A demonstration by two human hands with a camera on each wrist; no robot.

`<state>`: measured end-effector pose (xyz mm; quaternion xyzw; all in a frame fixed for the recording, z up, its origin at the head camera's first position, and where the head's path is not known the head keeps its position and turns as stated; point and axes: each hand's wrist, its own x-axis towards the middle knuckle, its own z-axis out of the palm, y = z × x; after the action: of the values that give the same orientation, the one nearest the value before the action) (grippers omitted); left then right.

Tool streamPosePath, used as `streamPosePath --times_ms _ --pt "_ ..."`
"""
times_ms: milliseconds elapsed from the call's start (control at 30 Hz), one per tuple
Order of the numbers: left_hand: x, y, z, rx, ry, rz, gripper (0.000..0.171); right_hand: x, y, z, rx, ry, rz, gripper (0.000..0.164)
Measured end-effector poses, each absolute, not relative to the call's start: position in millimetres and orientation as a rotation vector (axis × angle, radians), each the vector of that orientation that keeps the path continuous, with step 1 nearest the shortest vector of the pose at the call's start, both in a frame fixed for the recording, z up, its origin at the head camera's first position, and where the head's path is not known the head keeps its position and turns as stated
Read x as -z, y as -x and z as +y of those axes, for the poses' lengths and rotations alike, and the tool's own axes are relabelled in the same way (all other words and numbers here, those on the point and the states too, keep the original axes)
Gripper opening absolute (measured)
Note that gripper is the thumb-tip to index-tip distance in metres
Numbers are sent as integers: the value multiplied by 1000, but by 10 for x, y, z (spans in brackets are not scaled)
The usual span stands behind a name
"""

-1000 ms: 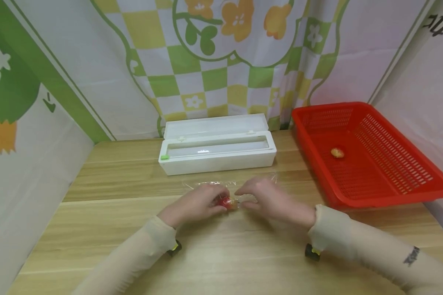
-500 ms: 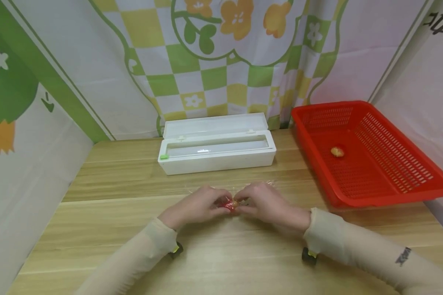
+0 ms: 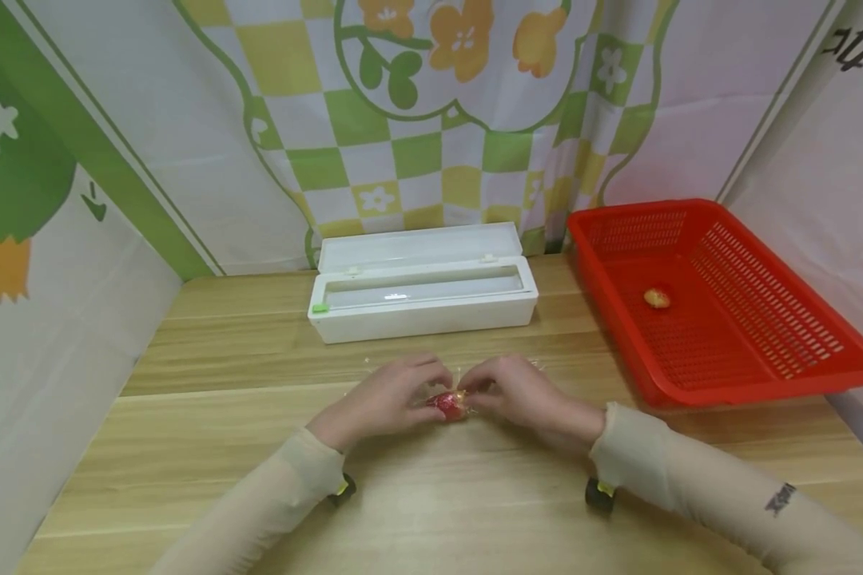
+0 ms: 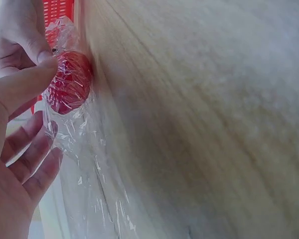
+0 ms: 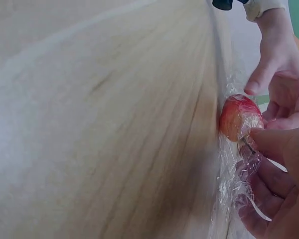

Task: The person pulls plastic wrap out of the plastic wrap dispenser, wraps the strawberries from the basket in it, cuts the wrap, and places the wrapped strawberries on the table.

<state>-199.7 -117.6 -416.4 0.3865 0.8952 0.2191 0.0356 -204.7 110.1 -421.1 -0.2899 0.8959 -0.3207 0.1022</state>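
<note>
A small red and yellow fruit (image 3: 449, 405), with a thin dark stem visible in the right wrist view, lies in crinkled clear plastic wrap (image 5: 228, 181) over the table. My left hand (image 3: 391, 399) is at its left side, thumb tip right by the fruit, fingers loosely bent and spread beside the film in the left wrist view. From the right, my right hand (image 3: 521, 399) pinches the wrap at the stem end, its thumb against the fruit and its fingers in gathered film. Loose wrap trails below the fruit in the left wrist view.
Behind the hands stands a white wrap dispenser box (image 3: 424, 315) with its lid raised and a roll inside. A red plastic basket (image 3: 769, 391) on the right holds another small yellowish fruit (image 3: 657, 299). A patterned curtain (image 3: 417, 176) hangs behind the wooden table (image 3: 216, 343).
My right hand has come in from the right to the fruit and now pinches the film at its stem end. More of the fruit shows between the hands than half a second ago.
</note>
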Motion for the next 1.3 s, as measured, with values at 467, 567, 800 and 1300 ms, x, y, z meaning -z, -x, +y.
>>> streamPosePath --times_ms 467,567,800,1300 --pt "4205 2014 -1151 -672 -1222 2722 38 4194 2098 1107 908 855 2659 24" --pt "4199 2013 -1148 -664 -1182 2720 36 4181 2093 1100 868 931 2709 25" --pt "4204 2026 -1146 -692 -1075 2718 24 4219 2089 1081 794 1026 2732 26" --pt "4200 2027 -1176 -697 -1161 2747 31 4249 2129 1077 787 897 2717 29"
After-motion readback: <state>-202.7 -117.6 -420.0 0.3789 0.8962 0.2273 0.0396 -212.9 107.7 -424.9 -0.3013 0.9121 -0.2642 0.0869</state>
